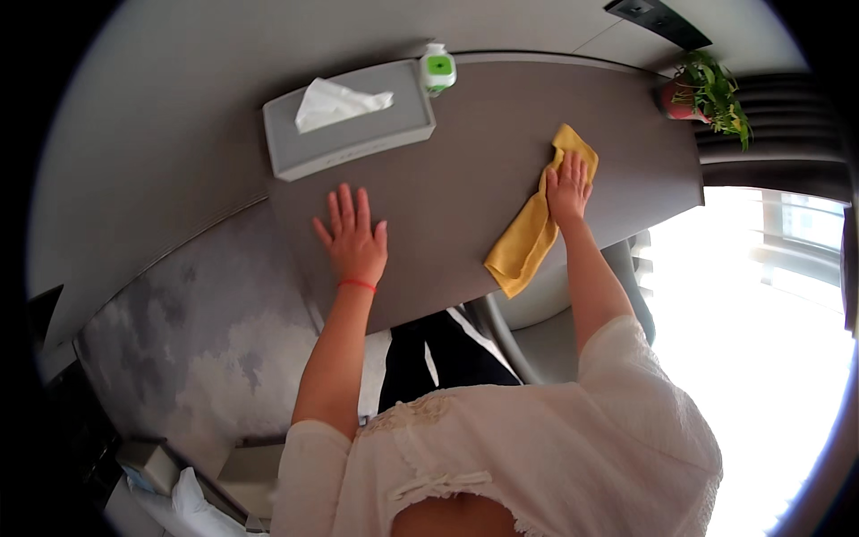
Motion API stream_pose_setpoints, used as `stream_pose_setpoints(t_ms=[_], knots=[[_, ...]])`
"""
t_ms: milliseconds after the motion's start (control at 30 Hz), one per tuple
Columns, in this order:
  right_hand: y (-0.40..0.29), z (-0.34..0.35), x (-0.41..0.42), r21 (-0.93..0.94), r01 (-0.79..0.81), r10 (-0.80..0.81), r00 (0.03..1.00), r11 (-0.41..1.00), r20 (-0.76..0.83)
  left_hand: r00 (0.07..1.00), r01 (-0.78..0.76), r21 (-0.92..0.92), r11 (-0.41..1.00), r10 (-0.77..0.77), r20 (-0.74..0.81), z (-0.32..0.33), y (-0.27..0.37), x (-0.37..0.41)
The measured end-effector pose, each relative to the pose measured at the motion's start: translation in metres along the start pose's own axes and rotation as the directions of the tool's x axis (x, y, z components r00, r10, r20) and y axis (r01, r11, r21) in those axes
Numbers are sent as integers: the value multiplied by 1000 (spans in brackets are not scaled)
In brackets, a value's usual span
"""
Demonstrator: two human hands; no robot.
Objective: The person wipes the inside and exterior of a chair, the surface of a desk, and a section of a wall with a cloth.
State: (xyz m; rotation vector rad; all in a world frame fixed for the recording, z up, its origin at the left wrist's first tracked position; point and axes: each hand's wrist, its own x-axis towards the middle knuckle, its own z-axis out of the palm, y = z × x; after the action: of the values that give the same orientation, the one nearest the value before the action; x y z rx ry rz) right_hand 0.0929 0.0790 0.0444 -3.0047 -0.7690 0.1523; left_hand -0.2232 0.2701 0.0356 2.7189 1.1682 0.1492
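My left hand (pixel 354 238) lies palm down on the brown desk (pixel 443 201) with its fingers spread, holding nothing. A red cord circles that wrist. Farther right, my right hand (pixel 570 191) presses a yellow cloth (pixel 527 238) against the desktop, its fingers close together over the cloth's upper part. The cloth is a long, creased strip, and its lower end reaches the desk's near edge. Beyond my left hand stands a grey tissue box (pixel 362 134) with a white tissue (pixel 342 104) sticking out.
A white and green bottle (pixel 438 69) touches the box's right end near the wall. At the far right corner is a potted plant (pixel 711 97). A grey chair (pixel 537 329) sits under the near edge, and a bright window (pixel 731 335) is on the right.
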Motion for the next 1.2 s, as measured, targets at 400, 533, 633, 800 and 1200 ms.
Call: stream_pose_setpoints(t_ms=[400, 533, 633, 800, 1200], knots=[[-83, 26, 71, 150, 565, -517, 813, 811, -269, 998, -14, 159, 987, 5, 57, 0, 6, 4], [-38, 25, 173, -98, 399, -411, 886, 912, -216, 998, -17, 168, 986, 6, 64, 0, 8, 5], [56, 15, 208, -74, 110, -122, 973, 991, -198, 998, -30, 155, 987, 22, 53, 1, 7, 5], [246, 14, 164, 104, -427, 440, 875, 898, -201, 998, -17, 157, 987, 7, 64, 2, 6, 5], [-34, 16, 164, -114, 231, -245, 962, 966, -124, 998, -58, 189, 980, 52, 36, 6, 2, 2]])
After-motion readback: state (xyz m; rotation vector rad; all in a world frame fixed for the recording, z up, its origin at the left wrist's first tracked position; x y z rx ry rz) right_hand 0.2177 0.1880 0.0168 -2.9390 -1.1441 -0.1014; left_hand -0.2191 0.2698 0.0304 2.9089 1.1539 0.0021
